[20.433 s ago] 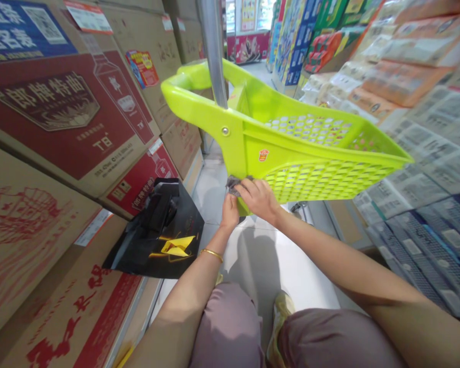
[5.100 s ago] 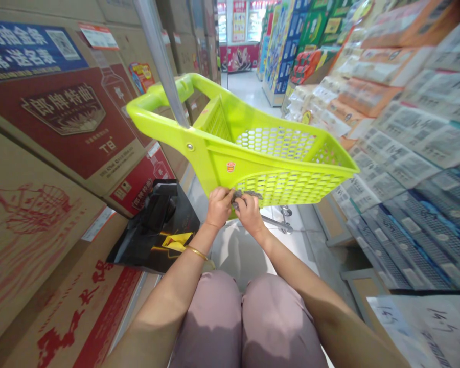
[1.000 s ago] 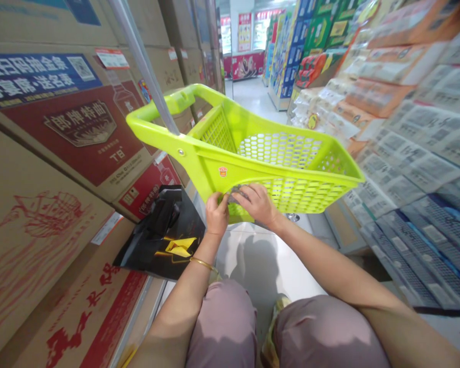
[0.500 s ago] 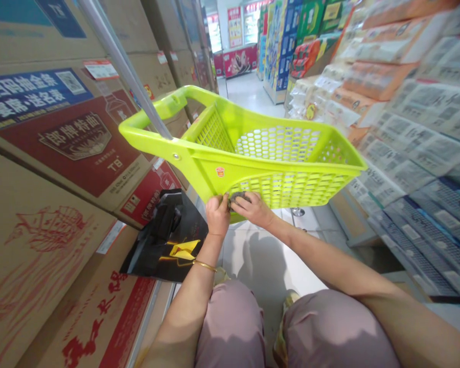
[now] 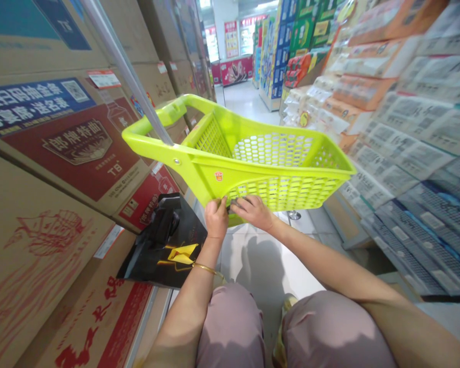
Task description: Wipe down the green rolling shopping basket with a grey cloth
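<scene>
Fingers of our right hand [image 5: 257,212] are bent down over a dark grey wad [image 5: 235,202], mostly covered, pressed to the low side wall of a lime-green shopping cart [image 5: 205,176]. Our left hand [image 5: 216,220] is just beside it, fingers drawn in and thumb up against the same wall; we cannot tell whether it pinches the wad or only the plastic. Cart stands upright ahead of us, handle end to the left, honeycomb-pierced basket running off to the right. Small red-and-orange sticker [image 5: 218,176] on the side, above our fingers. Metal pole [image 5: 128,71] slants up and left from near the handle. One caster [image 5: 294,215] shows under the basket. Gold bangle [image 5: 205,267] at our left wrist. Left of us: black bag [image 5: 164,245] with a yellow piece [image 5: 183,253], beside stacked cardboard cartons [image 5: 95,143]. Right: plastic-wrapped packs [image 5: 425,122], partly blurred.
</scene>
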Tool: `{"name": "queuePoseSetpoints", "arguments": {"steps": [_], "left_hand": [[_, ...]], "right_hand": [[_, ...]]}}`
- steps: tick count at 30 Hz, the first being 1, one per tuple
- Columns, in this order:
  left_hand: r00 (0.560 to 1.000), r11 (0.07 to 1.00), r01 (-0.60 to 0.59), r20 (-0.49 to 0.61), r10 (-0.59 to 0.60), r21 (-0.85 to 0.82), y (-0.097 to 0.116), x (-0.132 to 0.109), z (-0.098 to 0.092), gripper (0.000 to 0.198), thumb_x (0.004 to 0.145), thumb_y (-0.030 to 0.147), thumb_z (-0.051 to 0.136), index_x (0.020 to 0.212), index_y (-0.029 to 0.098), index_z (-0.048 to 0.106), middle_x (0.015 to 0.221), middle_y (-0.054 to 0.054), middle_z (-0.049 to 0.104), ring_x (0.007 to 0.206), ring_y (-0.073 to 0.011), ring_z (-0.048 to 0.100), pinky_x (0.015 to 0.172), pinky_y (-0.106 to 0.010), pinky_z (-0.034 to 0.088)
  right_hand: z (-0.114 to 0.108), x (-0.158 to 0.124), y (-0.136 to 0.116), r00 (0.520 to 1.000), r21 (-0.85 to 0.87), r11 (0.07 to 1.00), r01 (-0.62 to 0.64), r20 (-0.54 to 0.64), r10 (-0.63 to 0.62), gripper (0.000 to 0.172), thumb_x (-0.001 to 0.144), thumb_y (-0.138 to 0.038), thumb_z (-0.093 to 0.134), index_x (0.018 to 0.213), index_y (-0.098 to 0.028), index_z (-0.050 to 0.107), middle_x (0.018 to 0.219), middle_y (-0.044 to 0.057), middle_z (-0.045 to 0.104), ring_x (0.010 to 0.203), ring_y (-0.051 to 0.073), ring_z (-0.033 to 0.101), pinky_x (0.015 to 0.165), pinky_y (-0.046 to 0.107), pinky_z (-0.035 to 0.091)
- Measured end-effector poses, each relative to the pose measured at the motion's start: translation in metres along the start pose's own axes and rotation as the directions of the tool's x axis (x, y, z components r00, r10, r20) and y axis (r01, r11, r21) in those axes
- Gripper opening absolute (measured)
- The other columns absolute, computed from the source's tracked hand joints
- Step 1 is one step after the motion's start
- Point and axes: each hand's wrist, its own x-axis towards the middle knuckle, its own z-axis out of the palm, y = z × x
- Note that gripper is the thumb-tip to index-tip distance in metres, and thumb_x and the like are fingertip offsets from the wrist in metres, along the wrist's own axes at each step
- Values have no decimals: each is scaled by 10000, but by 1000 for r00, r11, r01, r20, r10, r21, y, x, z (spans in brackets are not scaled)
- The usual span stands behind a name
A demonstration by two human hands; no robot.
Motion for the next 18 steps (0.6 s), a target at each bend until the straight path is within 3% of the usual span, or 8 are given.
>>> {"name": "queuePoseSetpoints", "arguments": {"steps": [7,11,15,18], "left_hand": [[999,999,29,13,-29,-35,0,-3,1,230,895,170,435,862,175,662,823,-64,597,753,-150,521,670,-284,406],[1000,1000,16,23,-15,-22,0,-2,0,221,885,178,450,831,177,664,820,-63,594,761,-156,527,673,-288,420],[1000,1000,12,15,-11,-15,0,-1,1,251,894,182,433,1003,184,659,843,-68,601,773,-159,546,698,-297,441],[1000,1000,14,-3,-14,-9,0,-1,3,270,900,179,418,1023,187,658,840,-65,604,774,-154,553,710,-294,445]], "right_hand": [[-12,27,14,991,25,991,-129,-24,129,273,895,-244,489,1139,-317,588,1055,30,597,994,187,398,849,333,342],[1,15,6,994,54,992,-112,18,111,268,884,-224,508,1121,-310,597,1043,32,604,987,182,402,834,327,340],[16,-6,-9,995,63,994,-84,67,79,219,880,-232,519,1063,-303,617,1028,23,621,965,174,416,799,324,325],[21,-19,-16,993,102,994,-48,108,37,185,882,-225,514,1018,-287,623,1015,26,625,961,167,422,781,318,316]]}}
